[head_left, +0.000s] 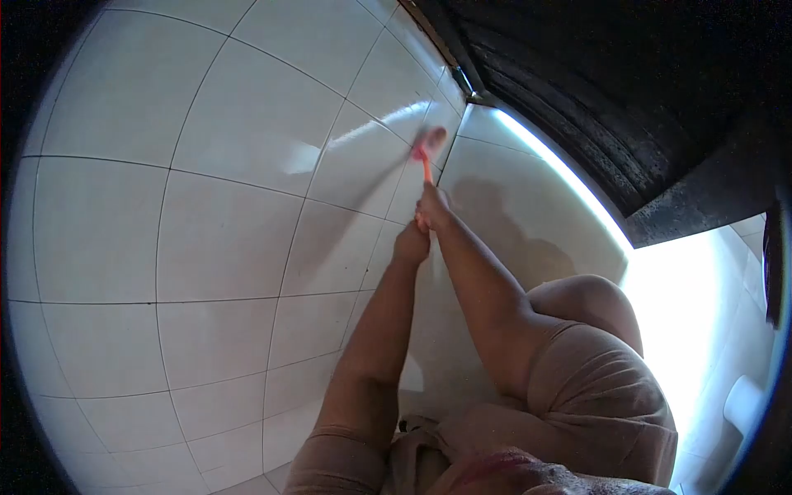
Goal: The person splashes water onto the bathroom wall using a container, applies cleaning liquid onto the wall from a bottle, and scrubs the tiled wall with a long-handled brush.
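Observation:
A long-handled brush with an orange-pink handle reaches up to the white tiled wall, close to the corner. Its head is smeared by motion, so the bristles do not show clearly. Higher on the handle, my right hand is closed around it. Just below, my left hand is closed at the handle's lower end, against my right hand. Both arms are stretched out towards the corner.
A dark ridged panel fills the upper right, with bright light along its lower edge. A pale surface meets the tiled wall at the corner. My bent knee is at the right. A white rounded object stands at the far right.

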Tool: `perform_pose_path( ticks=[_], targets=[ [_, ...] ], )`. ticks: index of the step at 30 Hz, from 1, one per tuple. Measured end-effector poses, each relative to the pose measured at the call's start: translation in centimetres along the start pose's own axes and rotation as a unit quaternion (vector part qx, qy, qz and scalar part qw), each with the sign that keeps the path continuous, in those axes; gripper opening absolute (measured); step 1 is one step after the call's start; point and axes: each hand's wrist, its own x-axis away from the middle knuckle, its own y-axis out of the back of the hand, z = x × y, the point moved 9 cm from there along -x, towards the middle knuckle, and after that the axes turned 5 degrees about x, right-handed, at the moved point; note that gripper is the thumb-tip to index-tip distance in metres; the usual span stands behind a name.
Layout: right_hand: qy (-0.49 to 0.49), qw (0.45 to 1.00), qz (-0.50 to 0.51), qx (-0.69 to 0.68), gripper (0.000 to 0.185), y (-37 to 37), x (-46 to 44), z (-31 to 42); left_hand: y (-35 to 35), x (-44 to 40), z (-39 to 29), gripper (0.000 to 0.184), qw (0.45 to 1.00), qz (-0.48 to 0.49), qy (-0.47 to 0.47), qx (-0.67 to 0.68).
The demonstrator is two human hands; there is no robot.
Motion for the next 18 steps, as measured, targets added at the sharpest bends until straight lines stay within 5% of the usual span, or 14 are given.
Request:
perform_pose_path(
  ticks=[4,9,13,16,18],
  targets=[
    [0.036,0.993,-0.043,0.105,0.037,-1.5,-1.8,0.9,1.5,0.0,-1.1,0.036,0.996,-0.053,-0.037,0.055],
    [0.219,0.952,0.057,0.208,0.041,-9.1,4.3,8.4,8.6,1.2,-4.0,0.036,0.954,-0.171,-0.056,0.241],
    [0.272,0.944,0.038,0.184,0.035,-8.5,1.0,6.9,7.5,-0.4,-3.2,0.037,0.98,-0.136,-0.042,0.139],
    [0.177,0.976,-0.025,0.123,0.033,-2.6,-3.3,3.8,2.0,-2.4,-0.8,0.041,1.0,-0.001,-0.01,0.01],
    [-0.104,0.994,-0.002,-0.025,0.032,-0.4,-2.6,0.0,0.3,-2.2,-1.1,0.041,1.0,0.001,0.003,0.008]
  ],
)
